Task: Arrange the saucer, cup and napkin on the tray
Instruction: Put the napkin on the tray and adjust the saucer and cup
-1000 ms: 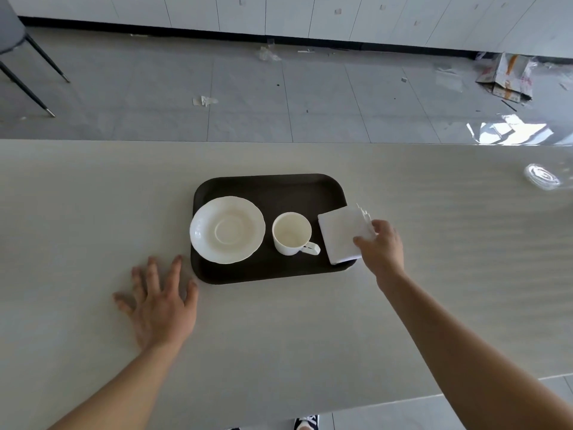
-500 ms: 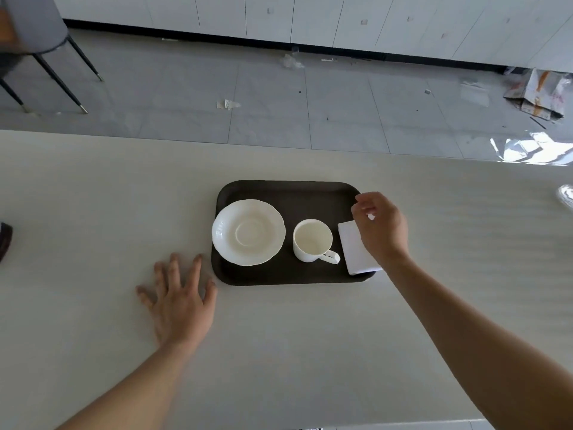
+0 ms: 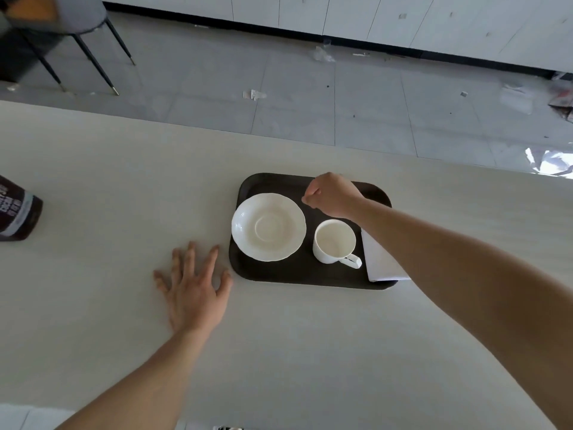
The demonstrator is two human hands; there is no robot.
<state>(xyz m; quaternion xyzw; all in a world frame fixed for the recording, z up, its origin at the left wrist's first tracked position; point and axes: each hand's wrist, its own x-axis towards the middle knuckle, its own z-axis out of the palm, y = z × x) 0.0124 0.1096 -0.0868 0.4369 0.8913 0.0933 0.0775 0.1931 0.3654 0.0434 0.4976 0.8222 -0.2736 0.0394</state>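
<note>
A dark brown tray (image 3: 297,274) lies on the pale table. On its left part rests a white saucer (image 3: 268,226), and a white cup (image 3: 335,240) stands to its right with the handle toward me. A folded white napkin (image 3: 379,262) lies on the tray's right side, partly hidden under my forearm. My right hand (image 3: 333,195) hovers over the tray's far middle, fingers curled in and nothing seen in them. My left hand (image 3: 193,283) rests flat on the table just left of the tray, fingers spread.
A dark bottle (image 3: 17,209) lies at the table's far left edge. Beyond the table's far edge is a tiled floor with scraps of litter, a grey chair (image 3: 71,32) at the top left and white cabinets along the wall.
My right hand let go of the napkin and moved left and farther away over the tray. The view has shifted, bringing the dark bottle into sight. My left hand stayed flat.
</note>
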